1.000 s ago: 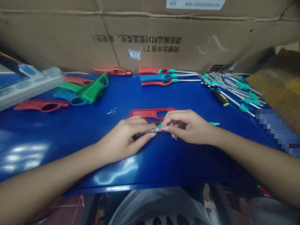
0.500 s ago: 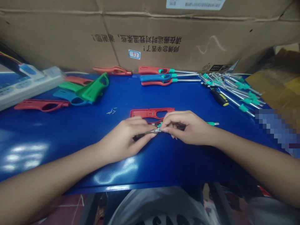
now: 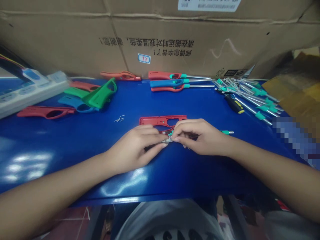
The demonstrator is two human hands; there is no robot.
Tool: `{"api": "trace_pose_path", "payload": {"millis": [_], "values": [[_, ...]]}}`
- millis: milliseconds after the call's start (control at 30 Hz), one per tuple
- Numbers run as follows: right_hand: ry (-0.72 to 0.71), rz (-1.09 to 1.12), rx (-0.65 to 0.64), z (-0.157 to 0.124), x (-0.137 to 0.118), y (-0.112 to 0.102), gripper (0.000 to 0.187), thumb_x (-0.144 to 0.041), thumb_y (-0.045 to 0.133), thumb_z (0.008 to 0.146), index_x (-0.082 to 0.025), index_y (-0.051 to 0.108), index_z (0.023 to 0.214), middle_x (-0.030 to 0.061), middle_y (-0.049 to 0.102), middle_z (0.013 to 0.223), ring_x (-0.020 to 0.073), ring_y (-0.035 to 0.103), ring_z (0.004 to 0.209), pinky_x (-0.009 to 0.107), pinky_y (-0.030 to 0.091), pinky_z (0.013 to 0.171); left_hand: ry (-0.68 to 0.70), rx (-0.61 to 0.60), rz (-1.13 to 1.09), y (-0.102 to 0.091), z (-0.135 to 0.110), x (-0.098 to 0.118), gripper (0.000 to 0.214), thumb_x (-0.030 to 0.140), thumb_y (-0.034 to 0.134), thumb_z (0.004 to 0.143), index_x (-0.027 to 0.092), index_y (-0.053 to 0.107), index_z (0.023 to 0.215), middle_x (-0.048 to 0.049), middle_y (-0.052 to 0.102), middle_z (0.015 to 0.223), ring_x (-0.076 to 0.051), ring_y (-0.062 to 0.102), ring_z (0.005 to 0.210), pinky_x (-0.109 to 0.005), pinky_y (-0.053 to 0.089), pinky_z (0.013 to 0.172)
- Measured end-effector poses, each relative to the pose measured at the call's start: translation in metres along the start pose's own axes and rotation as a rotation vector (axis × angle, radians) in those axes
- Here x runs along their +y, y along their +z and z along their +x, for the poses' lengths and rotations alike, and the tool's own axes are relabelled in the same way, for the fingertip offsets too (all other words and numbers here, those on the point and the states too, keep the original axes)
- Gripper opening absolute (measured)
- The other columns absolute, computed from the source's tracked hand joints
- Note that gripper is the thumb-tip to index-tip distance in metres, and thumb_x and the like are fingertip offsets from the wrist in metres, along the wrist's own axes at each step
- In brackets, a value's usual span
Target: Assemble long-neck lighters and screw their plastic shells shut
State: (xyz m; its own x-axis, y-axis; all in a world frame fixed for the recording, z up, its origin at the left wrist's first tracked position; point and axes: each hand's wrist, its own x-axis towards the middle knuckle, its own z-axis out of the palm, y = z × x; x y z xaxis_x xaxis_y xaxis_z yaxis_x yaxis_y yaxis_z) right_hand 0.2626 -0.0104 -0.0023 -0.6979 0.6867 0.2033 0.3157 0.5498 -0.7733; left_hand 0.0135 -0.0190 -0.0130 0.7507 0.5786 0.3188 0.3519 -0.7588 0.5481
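Observation:
My left hand (image 3: 136,146) and my right hand (image 3: 200,136) meet at the middle of the blue table (image 3: 75,146). Both pinch a thin metal lighter tube with a teal collar (image 3: 167,140); its far end with a green tip (image 3: 226,132) sticks out past my right hand. Just behind my fingers lies an open red lighter shell half (image 3: 162,120), flat on the table. Fingers of both hands are closed around the part.
Loose screws (image 3: 120,118) lie left of the shell. Coloured shell halves (image 3: 97,95) sit at the left, assembled lighters (image 3: 175,80) at the back, metal tubes with a screwdriver (image 3: 247,95) at the right. A power strip (image 3: 27,90) and a cardboard box (image 3: 160,36) border the table.
Almost nothing has shifted; my fingertips have closed in slightly on the joint of the tube, and the view has dipped a little.

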Motion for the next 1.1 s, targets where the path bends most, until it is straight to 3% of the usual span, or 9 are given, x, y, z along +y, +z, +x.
{"api": "trace_pose_path", "payload": {"millis": [167, 333, 533, 1100], "values": [[0.041, 0.046, 0.009, -0.001, 0.002, 0.001, 0.011, -0.017, 0.061, 0.096, -0.014, 0.068, 0.088, -0.0003, 0.064, 0.076, 0.0063, 0.058, 0.061, 0.018, 0.045, 0.058, -0.001, 0.019, -0.011, 0.0, 0.0, 0.0, 0.022, 0.022, 0.06, 0.101, 0.015, 0.074, 0.117, -0.0058, 0.074, 0.093, -0.017, 0.066, 0.085, -0.032, 0.051, 0.083], [0.189, 0.237, 0.08, -0.001, 0.004, 0.002, 0.012, -0.026, 0.066, 0.094, -0.015, 0.067, 0.088, -0.0004, 0.062, 0.077, 0.0067, 0.056, 0.056, 0.02, 0.045, 0.053, -0.126, 0.081, -0.103, -0.003, 0.001, 0.001, 0.023, 0.026, 0.069, 0.096, 0.019, 0.076, 0.117, -0.0036, 0.078, 0.096, -0.014, 0.069, 0.081, -0.024, 0.053, 0.073], [0.199, 0.347, 0.144, 0.001, 0.007, 0.004, 0.012, -0.027, 0.07, 0.09, -0.016, 0.071, 0.086, 0.0023, 0.064, 0.085, 0.0071, 0.058, 0.055, 0.022, 0.049, 0.05, -0.181, 0.096, -0.149, -0.005, 0.001, 0.001, 0.022, 0.023, 0.065, 0.097, 0.021, 0.078, 0.115, -0.0035, 0.08, 0.101, -0.014, 0.072, 0.082, -0.023, 0.055, 0.071], [0.173, 0.26, 0.229, 0.0, 0.007, 0.012, 0.013, -0.024, 0.067, 0.092, -0.016, 0.069, 0.083, 0.0009, 0.063, 0.081, 0.0069, 0.062, 0.051, 0.02, 0.05, 0.047, -0.169, 0.133, -0.135, 0.001, 0.001, -0.002, 0.02, 0.025, 0.064, 0.098, 0.019, 0.079, 0.111, -0.0033, 0.08, 0.099, -0.013, 0.071, 0.081, -0.022, 0.052, 0.072]]}}
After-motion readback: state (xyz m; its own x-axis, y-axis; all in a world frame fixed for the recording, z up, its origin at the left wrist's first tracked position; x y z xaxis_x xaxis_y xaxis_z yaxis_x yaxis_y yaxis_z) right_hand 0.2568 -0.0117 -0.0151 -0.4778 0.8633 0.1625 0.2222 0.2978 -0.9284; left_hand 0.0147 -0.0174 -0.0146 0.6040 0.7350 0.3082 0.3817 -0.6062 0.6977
